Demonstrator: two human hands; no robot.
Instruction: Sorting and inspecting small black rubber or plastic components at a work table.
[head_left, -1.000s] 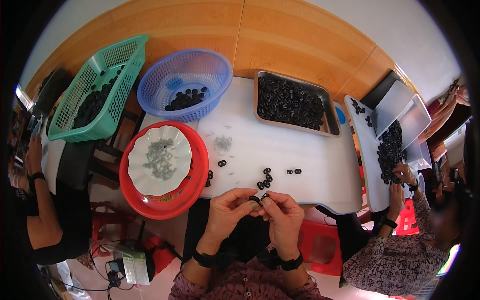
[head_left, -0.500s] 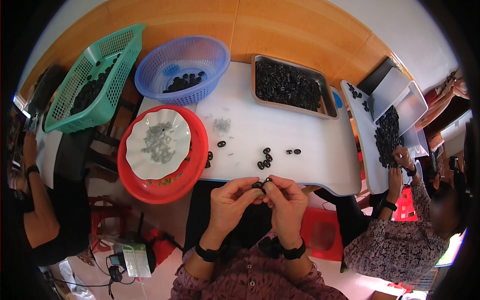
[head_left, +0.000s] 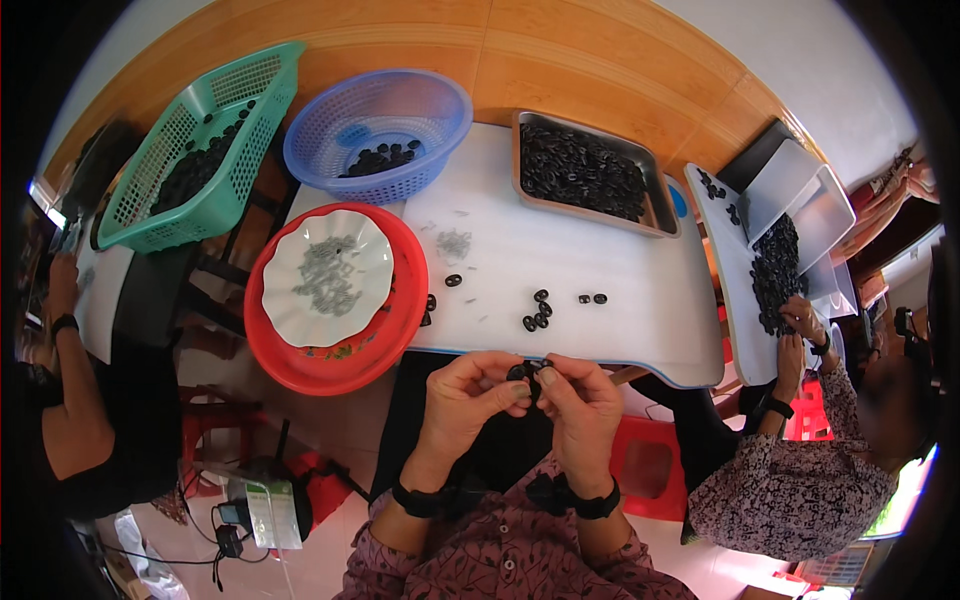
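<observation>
Just off the table's near edge, my left hand pinches a small black plastic piece between thumb and fingers. My right hand pinches another small black piece close against it; whether the two are joined cannot be made out. Ahead of my hands lies a small cluster of black oval two-hole pieces. Two more small black pieces lie to its right, and a single one to its left. A pile of tiny clear pieces rests on the white tabletop.
At the left, a white scalloped plate of tiny clear pieces sits on a red tray. Behind stand a blue basket, a green basket and a metal tray, all holding black pieces. Co-workers sit on both sides.
My thumbs have drawn slightly apart, with the black pieces still pinched at my fingertips. The whole view has shifted a little, so the table's things appear farther right.
</observation>
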